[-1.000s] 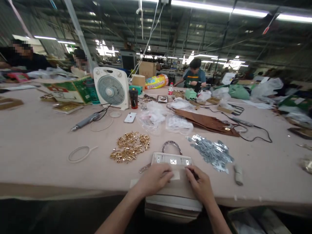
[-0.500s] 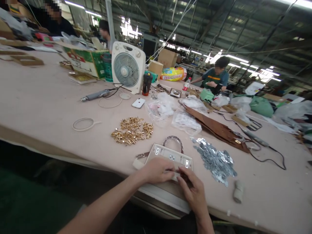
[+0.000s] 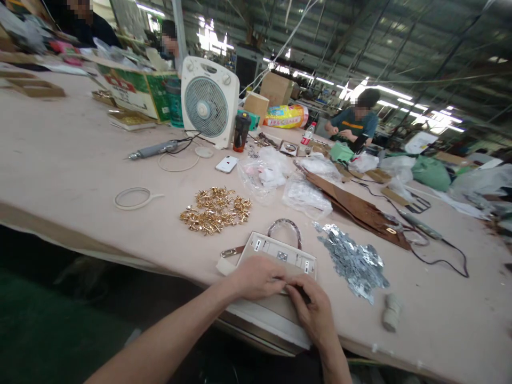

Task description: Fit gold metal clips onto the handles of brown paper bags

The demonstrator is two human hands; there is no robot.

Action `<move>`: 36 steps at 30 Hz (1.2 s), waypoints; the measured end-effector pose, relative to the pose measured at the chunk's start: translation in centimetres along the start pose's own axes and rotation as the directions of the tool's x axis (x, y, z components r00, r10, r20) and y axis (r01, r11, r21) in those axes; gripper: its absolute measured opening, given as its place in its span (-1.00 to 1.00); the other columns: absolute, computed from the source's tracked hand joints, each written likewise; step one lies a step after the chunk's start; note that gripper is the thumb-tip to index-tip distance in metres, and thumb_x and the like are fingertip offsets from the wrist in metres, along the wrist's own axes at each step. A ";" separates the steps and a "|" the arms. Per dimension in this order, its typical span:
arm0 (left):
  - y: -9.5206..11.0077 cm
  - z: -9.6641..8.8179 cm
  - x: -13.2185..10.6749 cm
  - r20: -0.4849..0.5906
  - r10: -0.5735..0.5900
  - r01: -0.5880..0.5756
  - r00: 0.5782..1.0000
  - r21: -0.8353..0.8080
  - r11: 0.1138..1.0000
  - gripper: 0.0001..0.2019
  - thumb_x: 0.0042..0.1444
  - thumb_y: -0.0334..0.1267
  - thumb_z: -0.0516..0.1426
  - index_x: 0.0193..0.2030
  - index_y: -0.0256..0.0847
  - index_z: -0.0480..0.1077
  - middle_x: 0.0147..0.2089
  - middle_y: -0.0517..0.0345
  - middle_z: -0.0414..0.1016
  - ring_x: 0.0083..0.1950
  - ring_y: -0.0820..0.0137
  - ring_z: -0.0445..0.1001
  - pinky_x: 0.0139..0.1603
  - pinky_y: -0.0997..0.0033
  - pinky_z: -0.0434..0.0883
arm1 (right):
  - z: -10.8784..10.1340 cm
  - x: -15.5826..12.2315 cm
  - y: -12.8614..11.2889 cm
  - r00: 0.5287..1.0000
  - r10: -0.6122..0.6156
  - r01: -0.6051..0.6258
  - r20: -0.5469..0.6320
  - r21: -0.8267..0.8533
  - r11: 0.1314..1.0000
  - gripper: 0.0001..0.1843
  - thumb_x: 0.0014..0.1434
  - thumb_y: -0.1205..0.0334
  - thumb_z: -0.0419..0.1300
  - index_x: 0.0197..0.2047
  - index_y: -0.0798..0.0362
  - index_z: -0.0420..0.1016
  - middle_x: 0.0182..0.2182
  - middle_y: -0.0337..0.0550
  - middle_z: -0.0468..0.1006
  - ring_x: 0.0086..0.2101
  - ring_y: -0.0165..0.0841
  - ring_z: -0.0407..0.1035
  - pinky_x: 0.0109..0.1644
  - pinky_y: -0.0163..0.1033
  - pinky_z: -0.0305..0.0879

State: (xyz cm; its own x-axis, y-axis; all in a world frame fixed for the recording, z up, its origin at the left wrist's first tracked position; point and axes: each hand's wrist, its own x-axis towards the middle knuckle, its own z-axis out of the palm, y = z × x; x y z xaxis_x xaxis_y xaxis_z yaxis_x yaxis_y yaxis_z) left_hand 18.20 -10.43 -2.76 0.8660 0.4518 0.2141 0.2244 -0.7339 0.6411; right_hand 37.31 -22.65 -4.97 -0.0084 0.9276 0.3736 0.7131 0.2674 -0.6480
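Note:
A pale handbag (image 3: 276,250) lies at the table's front edge, its wrapped curved handle (image 3: 286,222) pointing away from me. Silvery metal plates sit along its upper part, and a brown strap (image 3: 232,251) sticks out at its left. Over the lower part of the bag, my left hand (image 3: 259,277) is closed with its fingertips pinched. My right hand (image 3: 313,305) meets it from the right, thumb and fingers also pinched. Whatever is between the fingertips is too small or hidden to make out. Beyond the bag lies a heap of gold-coloured metal fittings (image 3: 216,210).
Flat silver metal plates (image 3: 354,261) are piled right of the bag, near a small pale roll (image 3: 391,313). Farther back are a brown leather piece (image 3: 352,205), plastic bags (image 3: 306,197), a phone (image 3: 226,164), a corded tool (image 3: 154,151) and a fan (image 3: 210,104). A co-worker (image 3: 356,122) sits across.
My hands have come together, the right fingertips moving left to meet the left ones over the bag. The view has shifted slightly. The co-worker's hands across the table have moved closer together.

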 end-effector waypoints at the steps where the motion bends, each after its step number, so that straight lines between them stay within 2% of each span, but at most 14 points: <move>1: 0.0 0.0 0.1 -0.005 -0.009 0.009 1.000 -0.038 0.999 -0.88 0.21 -0.25 0.17 -0.30 -0.13 0.54 -0.33 0.23 0.61 -0.28 0.35 0.51 -0.28 0.45 0.25 | 0.1 0.0 0.1 1.000 -0.009 0.009 0.006 -0.013 1.000 -0.87 0.44 0.22 0.17 -0.18 -0.07 0.53 -0.25 -0.13 0.61 -0.21 -0.24 0.50 -0.10 -0.14 0.43; 6: 0.2 0.0 0.9 0.045 -0.158 0.164 0.986 -0.201 0.966 -0.88 0.08 -0.28 0.18 -0.38 -0.13 0.57 -0.44 0.29 0.57 -0.35 0.40 0.48 -0.33 0.49 0.24 | 0.7 -0.6 0.9 0.995 -0.084 0.078 -0.061 -0.090 0.993 -0.88 0.43 0.30 0.14 -0.15 -0.06 0.49 -0.24 -0.14 0.57 -0.21 -0.26 0.47 -0.11 -0.15 0.42; 11: 0.6 0.0 1.4 0.052 -0.302 0.306 0.952 -0.233 0.923 -0.81 0.11 -0.28 0.12 -0.36 -0.16 0.59 -0.46 0.28 0.59 -0.34 0.39 0.50 -0.34 0.50 0.27 | 0.9 -1.8 1.0 0.965 -0.195 0.179 -0.175 -0.101 0.979 -0.85 0.38 0.37 0.17 -0.11 -0.08 0.51 -0.24 -0.14 0.57 -0.20 -0.26 0.49 -0.09 -0.16 0.44; 14: 0.5 0.1 1.3 0.015 -0.286 0.284 0.958 -0.190 0.940 -0.82 0.13 -0.27 0.13 -0.33 -0.14 0.59 -0.40 0.26 0.63 -0.31 0.38 0.52 -0.30 0.49 0.29 | 0.1 -2.2 1.3 0.934 -0.094 0.114 -0.343 0.038 0.993 -0.91 0.38 0.32 0.18 -0.12 -0.05 0.50 -0.26 -0.14 0.55 -0.21 -0.27 0.48 -0.10 -0.18 0.43; 16: 0.3 0.3 0.9 -0.021 -0.221 0.215 0.975 -0.155 0.964 -0.84 0.15 -0.27 0.14 -0.32 -0.14 0.59 -0.36 0.25 0.64 -0.29 0.38 0.53 -0.26 0.49 0.31 | -0.9 -2.0 1.8 0.875 0.040 0.023 -0.482 0.124 0.992 -0.96 0.39 0.25 0.19 -0.14 -0.03 0.48 -0.26 -0.14 0.54 -0.20 -0.26 0.47 -0.08 -0.17 0.41; 17: 0.2 0.4 0.8 -0.036 -0.180 0.174 0.983 -0.136 0.975 -0.84 0.17 -0.27 0.15 -0.31 -0.14 0.59 -0.34 0.25 0.65 -0.28 0.38 0.54 -0.24 0.48 0.31 | -1.5 -1.7 2.1 0.850 0.097 -0.023 -0.517 0.148 0.989 -0.94 0.40 0.21 0.20 -0.15 -0.03 0.48 -0.24 -0.13 0.53 -0.17 -0.25 0.46 -0.04 -0.15 0.40; 18: 0.2 0.4 0.6 -0.046 -0.143 0.137 0.989 -0.119 0.983 -0.85 0.18 -0.27 0.15 -0.31 -0.14 0.58 -0.33 0.24 0.65 -0.27 0.37 0.54 -0.23 0.47 0.32 | -2.1 -1.3 2.4 0.845 0.138 -0.064 -0.517 0.157 0.985 -0.90 0.40 0.16 0.20 -0.15 -0.02 0.48 -0.20 -0.10 0.54 -0.12 -0.23 0.46 0.02 -0.13 0.38; 22: 0.0 0.7 0.3 -0.066 -0.057 0.052 0.996 -0.079 0.996 -0.85 0.23 -0.25 0.16 -0.29 -0.15 0.57 -0.30 0.22 0.65 -0.26 0.37 0.55 -0.21 0.45 0.32 | -4.2 0.6 3.0 0.925 0.221 -0.189 -0.309 0.130 0.973 -0.77 0.38 0.01 0.20 -0.18 -0.02 0.54 0.10 0.01 0.49 0.15 -0.13 0.37 0.27 0.01 0.24; 24: 0.0 0.7 0.3 -0.063 -0.044 0.039 0.997 -0.072 0.997 -0.85 0.24 -0.25 0.15 -0.28 -0.15 0.56 -0.28 0.20 0.66 -0.25 0.36 0.55 -0.19 0.45 0.32 | -4.8 1.5 3.0 0.945 0.253 -0.231 -0.206 0.123 0.965 -0.72 0.38 -0.04 0.19 -0.20 -0.02 0.56 0.16 0.00 0.46 0.21 -0.11 0.33 0.32 0.02 0.20; 29: 0.0 0.8 0.3 -0.066 -0.039 0.034 0.997 -0.069 0.997 -0.85 0.24 -0.25 0.16 -0.28 -0.15 0.57 -0.28 0.20 0.66 -0.25 0.36 0.55 -0.19 0.45 0.31 | -5.5 2.9 3.2 0.961 0.269 -0.261 -0.063 0.120 0.958 -0.65 0.37 -0.10 0.20 -0.27 -0.01 0.56 0.13 0.00 0.51 0.15 -0.11 0.40 0.28 -0.01 0.27; 36: 0.0 0.7 0.2 -0.080 -0.047 0.040 0.996 -0.095 0.995 -0.86 0.24 -0.25 0.18 -0.28 -0.15 0.57 -0.27 0.21 0.66 -0.25 0.37 0.55 -0.19 0.45 0.32 | -5.4 3.8 3.5 0.961 0.277 -0.276 0.014 0.140 0.951 -0.66 0.37 -0.08 0.20 -0.28 0.00 0.54 0.12 -0.01 0.52 0.14 -0.12 0.39 0.25 -0.04 0.26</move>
State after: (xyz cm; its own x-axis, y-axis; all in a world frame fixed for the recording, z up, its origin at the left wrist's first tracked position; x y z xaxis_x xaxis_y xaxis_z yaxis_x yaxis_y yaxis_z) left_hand 18.70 -10.66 -3.27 0.8158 0.5253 0.2418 0.2153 -0.6640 0.7161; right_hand 43.52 -19.62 -2.26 0.1795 0.9690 0.1697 0.5824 0.0344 -0.8122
